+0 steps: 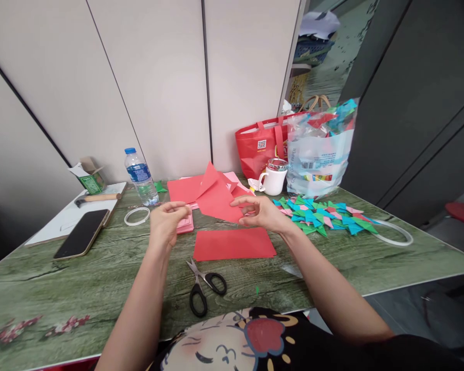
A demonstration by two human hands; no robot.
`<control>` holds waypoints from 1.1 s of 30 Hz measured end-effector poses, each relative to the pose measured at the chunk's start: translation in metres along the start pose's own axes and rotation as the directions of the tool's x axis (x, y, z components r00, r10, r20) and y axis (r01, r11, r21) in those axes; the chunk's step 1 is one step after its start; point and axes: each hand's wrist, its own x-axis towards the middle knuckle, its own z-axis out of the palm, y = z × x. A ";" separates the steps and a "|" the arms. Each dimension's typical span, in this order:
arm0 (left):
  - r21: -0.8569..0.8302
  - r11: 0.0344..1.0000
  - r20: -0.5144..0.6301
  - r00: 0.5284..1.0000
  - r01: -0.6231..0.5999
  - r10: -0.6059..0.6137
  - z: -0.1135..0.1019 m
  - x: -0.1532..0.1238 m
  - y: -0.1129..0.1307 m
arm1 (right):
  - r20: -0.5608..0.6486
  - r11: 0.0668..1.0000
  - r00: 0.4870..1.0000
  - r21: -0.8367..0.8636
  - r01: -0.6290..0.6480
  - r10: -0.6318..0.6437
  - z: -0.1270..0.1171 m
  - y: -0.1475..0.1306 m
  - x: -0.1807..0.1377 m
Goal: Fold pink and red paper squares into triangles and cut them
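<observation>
Looks to me like you're mid-handling one sheet: the red creased paper sheet [218, 203] is up in the centre of the frame, above the stacked red rectangular paper strips [234, 245]. Your right hand [260, 212] has its right edge in a light pinch, fingers curled. Your left hand [165, 222] sits just off the other side, thumb and forefinger brought together; can't tell if anything thin is in there.

I'd say the next move calls for that left hand opening and taking the free side so the sheet's steady.

Room-wise, the green wood-grain counter [112, 299] is roomiest at lower left. Below the strips, mind the black-handled metal scissors [197, 279]. Right of centre, the blue, green and pink folded-paper pile [327, 214] crowds your right side, and the front edge runs under your right forearm.
</observation>
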 end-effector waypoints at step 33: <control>0.674 0.291 0.734 0.573 -0.679 -0.365 0.012 -0.027 -0.033 | 0.331 0.712 0.929 -0.692 0.120 0.165 0.015 0.046 0.009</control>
